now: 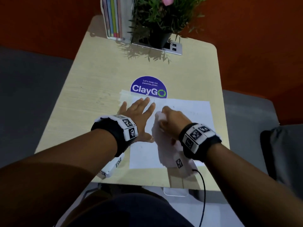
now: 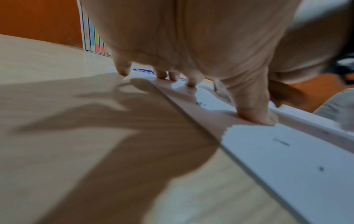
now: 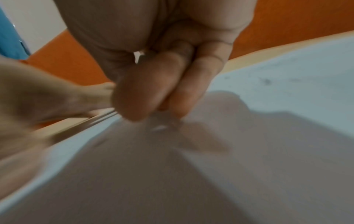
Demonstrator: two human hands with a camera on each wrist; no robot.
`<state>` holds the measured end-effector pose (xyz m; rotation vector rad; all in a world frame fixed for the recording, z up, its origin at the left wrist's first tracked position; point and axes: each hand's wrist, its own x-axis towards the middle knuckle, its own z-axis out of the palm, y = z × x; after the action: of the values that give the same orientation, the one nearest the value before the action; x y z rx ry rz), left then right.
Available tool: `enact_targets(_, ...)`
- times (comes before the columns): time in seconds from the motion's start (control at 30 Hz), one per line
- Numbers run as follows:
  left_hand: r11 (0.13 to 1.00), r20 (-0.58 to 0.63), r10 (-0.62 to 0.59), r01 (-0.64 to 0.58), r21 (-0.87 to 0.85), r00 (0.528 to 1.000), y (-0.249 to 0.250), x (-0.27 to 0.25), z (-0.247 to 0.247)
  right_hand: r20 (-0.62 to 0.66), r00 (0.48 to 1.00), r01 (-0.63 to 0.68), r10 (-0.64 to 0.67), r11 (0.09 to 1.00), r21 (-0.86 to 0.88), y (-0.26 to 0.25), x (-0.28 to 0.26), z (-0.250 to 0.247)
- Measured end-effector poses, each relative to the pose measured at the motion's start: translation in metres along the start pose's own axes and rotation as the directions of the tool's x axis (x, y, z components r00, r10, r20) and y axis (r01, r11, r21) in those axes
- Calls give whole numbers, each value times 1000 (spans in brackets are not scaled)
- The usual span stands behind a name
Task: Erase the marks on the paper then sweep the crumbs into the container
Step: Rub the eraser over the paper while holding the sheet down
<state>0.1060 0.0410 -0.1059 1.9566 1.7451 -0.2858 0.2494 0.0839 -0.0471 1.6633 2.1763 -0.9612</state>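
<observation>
We looked down over a pale wooden table point(image 1: 91, 89) with a white sheet of paper point(image 1: 188, 112) lying flat near its front edge. Our left hand point(image 1: 137, 115) lay spread on the paper's left edge, fingers straight and fanned, thumb pressed down on the sheet, holding nothing. Our right hand point(image 1: 170, 122) sat just beside it over the middle of the paper, fingers curled tight with the tips down near the sheet; something small and pale showed inside the curl (too blurred for us to say what it was, or whether it touched the paper). A few small dark marks point(image 2: 281, 142) dotted the paper near the left thumb point(image 2: 256, 116). Just past the paper's far edge a round blue sticker point(image 1: 148, 87) read "ClayGo". At the back of the table stood a row of coloured books point(image 1: 113, 18) and, beside them, a potted plant point(image 1: 157, 18) with a pink flower. Both wrists wore black bands with square black-and-white tags. Below the table's front edge a pale tray-like thing point(image 1: 176, 191) peeked out.
</observation>
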Motion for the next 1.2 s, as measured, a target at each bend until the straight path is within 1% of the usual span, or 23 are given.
enact_targets(0.1,1000,7,0,0,17,1000,-2,1,0,-63,998,13,-13,1000,4,-4,22,-17)
enact_targets(0.27,999,14,-15,15,39,1000,-1,2,0,9,1000,6,-6,1000,1,3,-7,5)
enact_targets(0.3,999,15,-16,15,36,1000,-1,2,0,8,1000,2,-2,1000,3,3,-2,1)
enact_targets(0.4,999,10,-19,19,26,1000,-1,3,1,-62,998,22,-21,1000,17,0,19,-14)
enact_targets(0.5,999,13,-26,26,40,1000,0,3,0,-42,999,18,-18,1000,7,3,8,-1)
enact_targets(0.57,998,20,-26,25,51,999,1,2,-1,-28,1000,14,-14,999,29,2,-4,6)
enact_targets(0.6,999,19,-27,26,47,999,0,2,-2,-20,1000,18,-17,999,27,0,1,2)
enact_targets(0.67,999,11,-28,27,32,1000,0,2,-1,-59,998,16,-14,1000,25,-2,18,-10)
enact_targets(0.73,999,0,-29,29,27,1000,0,3,0,-84,996,21,-19,1000,22,-3,22,-17)
enact_targets(0.87,998,6,-35,35,46,999,1,3,-1,-21,1000,3,-2,999,48,3,-2,5)
enact_targets(0.9,998,9,-34,33,44,999,0,4,0,-13,1000,3,-2,999,50,4,-1,3)
enact_targets(1.03,999,3,-30,30,32,1000,-1,5,0,-90,996,15,-13,999,28,-2,23,-17)
enact_targets(1.2,998,17,-37,36,41,999,1,3,-3,-6,1000,-4,4,999,49,4,3,1)
